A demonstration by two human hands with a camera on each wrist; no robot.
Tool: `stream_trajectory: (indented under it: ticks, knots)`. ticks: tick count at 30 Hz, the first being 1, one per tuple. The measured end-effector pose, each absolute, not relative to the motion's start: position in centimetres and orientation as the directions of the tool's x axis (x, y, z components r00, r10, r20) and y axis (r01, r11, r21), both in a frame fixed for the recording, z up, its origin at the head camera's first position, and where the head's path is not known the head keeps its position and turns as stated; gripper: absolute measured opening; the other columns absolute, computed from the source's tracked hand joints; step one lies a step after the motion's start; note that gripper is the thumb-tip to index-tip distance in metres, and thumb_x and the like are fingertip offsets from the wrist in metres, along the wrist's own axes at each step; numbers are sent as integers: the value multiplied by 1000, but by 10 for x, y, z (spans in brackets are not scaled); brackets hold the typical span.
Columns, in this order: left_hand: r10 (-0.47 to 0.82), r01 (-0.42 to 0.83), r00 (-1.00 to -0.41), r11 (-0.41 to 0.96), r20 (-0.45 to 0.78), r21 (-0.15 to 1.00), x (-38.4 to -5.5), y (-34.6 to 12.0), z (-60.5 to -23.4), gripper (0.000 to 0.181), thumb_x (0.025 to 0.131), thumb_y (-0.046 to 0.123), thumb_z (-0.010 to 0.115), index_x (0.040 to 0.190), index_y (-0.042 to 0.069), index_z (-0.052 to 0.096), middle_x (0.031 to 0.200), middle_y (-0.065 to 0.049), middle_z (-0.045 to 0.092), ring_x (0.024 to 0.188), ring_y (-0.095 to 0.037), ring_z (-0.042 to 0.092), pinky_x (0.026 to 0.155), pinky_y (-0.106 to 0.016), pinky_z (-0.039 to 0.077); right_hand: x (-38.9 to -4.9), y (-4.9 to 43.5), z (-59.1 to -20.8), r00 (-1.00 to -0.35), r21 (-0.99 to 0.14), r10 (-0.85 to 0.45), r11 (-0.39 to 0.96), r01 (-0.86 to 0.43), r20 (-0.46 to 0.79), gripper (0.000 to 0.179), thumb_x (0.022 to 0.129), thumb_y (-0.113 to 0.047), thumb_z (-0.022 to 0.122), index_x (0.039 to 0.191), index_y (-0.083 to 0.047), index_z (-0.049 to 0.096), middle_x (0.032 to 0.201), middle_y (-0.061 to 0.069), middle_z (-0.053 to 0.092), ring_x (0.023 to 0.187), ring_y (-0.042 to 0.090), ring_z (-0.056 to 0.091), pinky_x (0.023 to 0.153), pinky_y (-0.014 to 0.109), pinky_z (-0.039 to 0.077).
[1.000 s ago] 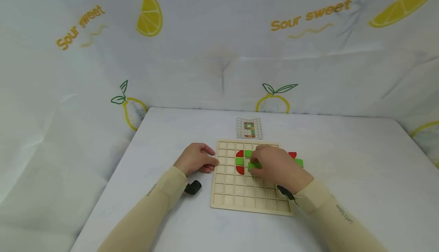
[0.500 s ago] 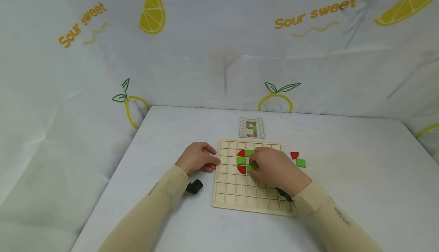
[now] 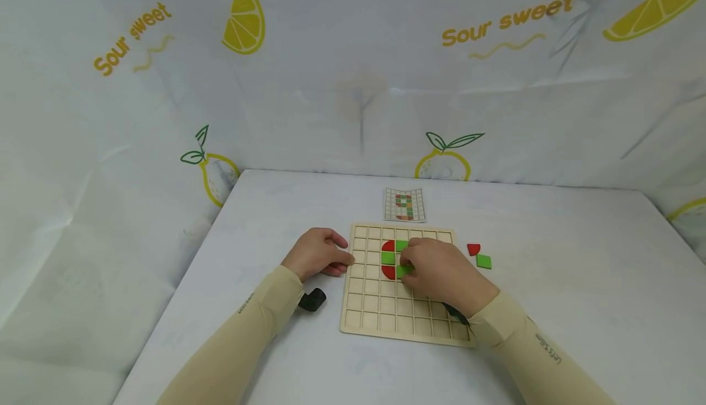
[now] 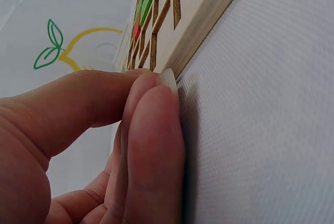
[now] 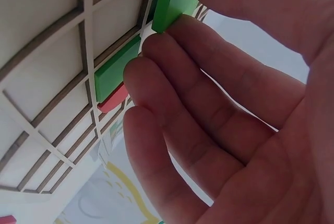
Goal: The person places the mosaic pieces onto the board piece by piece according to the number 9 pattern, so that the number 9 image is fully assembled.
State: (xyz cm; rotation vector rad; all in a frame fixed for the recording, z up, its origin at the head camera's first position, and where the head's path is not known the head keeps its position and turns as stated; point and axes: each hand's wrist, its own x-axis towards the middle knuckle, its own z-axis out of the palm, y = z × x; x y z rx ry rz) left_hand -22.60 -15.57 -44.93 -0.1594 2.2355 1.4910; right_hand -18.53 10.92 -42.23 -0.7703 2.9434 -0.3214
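A pale wooden grid board (image 3: 386,304) lies on the white table with red and green tiles set in its upper middle. At its left rim my left hand (image 3: 317,253) pinches the edge; in the left wrist view the fingertips (image 4: 156,109) meet the board's rim (image 4: 195,31). My right hand (image 3: 449,270) is over the board and pinches a green square tile (image 5: 169,4) by thumb and forefinger, beside a red rounded tile (image 3: 388,272). Another green tile (image 3: 388,258) and a red one (image 3: 388,246) sit in nearby cells. The right hand hides part of the board.
Behind the board lies a printed pattern card (image 3: 405,204) with a red and green figure. Right of the board are a loose red tile (image 3: 474,249) and a loose green tile (image 3: 483,261). A black device (image 3: 312,299) sits by the left wrist. A lemon-print cloth (image 3: 331,86) hangs behind the table.
The green square tile in my right hand has shifted slightly left and down, now beside the lower red tile. My left hand keeps its place at the board's edge.
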Motion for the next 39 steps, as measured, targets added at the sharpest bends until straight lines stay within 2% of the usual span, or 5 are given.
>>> stream_trajectory:
  ticks: [17, 24, 39]
  knots:
    - [143, -336, -894, 414, -425, 846, -225, -156, -447, 35, 87, 11, 88, 116, 7, 69, 85, -7, 76, 64, -11, 72, 64, -24, 65, -185, 108, -421, -863, -198, -504, 849, -490, -24, 5, 89, -12, 82, 90, -16, 80, 83, -6, 63, 72, 9, 53, 65, 28, 50]
    - [137, -342, -892, 418, -430, 842, -226, -155, -447, 36, 86, 11, 89, 116, 7, 69, 86, -7, 76, 64, -11, 72, 64, -24, 65, -186, 107, -422, -868, -189, -494, 858, -478, -43, 5, 89, -16, 85, 92, -17, 81, 85, -6, 64, 74, 9, 54, 67, 28, 52]
    - [144, -330, -896, 419, -420, 846, -225, -154, -448, 35, 86, 11, 89, 115, 7, 70, 85, -7, 76, 63, -11, 72, 63, -24, 65, -186, 110, -424, -858, -184, -513, 845, -502, -18, 6, 88, -14, 83, 88, -18, 79, 82, -7, 63, 71, 8, 52, 63, 27, 49]
